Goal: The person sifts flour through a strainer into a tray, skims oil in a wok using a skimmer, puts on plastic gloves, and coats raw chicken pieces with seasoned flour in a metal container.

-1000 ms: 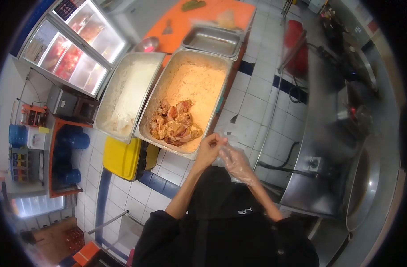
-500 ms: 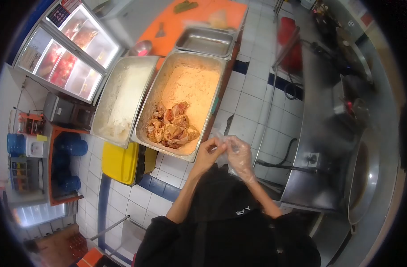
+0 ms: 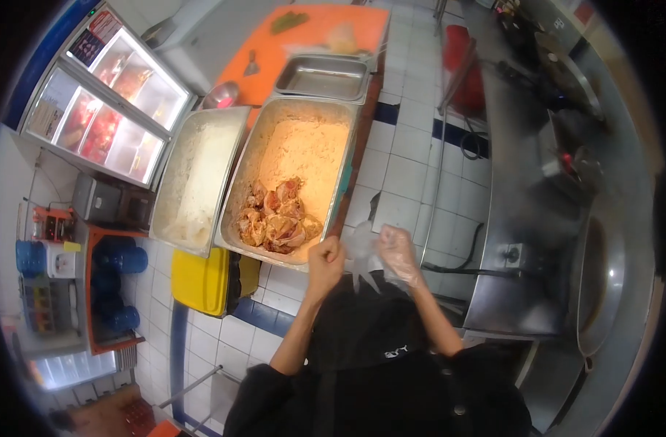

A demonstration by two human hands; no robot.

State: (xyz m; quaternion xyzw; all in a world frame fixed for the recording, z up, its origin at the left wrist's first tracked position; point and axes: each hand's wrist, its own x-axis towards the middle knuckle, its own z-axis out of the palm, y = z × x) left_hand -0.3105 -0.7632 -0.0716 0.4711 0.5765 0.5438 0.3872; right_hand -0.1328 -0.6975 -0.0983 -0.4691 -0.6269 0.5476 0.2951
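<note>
My left hand (image 3: 326,266), bare, is closed on one side of a clear disposable plastic glove (image 3: 363,251). The glove hangs spread between my two hands, with its fingers pointing down. My right hand (image 3: 397,249) wears a clear plastic glove of the same kind and is closed at the other side of the loose one. Just beyond my left hand is a deep steel pan (image 3: 235,182). Inside it, orange powdery coating (image 3: 307,149) covers the bottom, and raw seasoned meat pieces (image 3: 280,222) are heaped at the near end.
A second steel pan (image 3: 158,197) with white powder stands left of the first. Behind are a shallow steel pan (image 3: 322,76), an orange table (image 3: 249,40) and a metal bowl (image 3: 222,96). A yellow-lidded bin (image 3: 200,280) sits below; a steel counter (image 3: 522,291) runs along the right.
My hands have moved apart from each other. The loose glove, bunched between my fingertips before, now hangs spread out between them. The view has shifted slightly.
</note>
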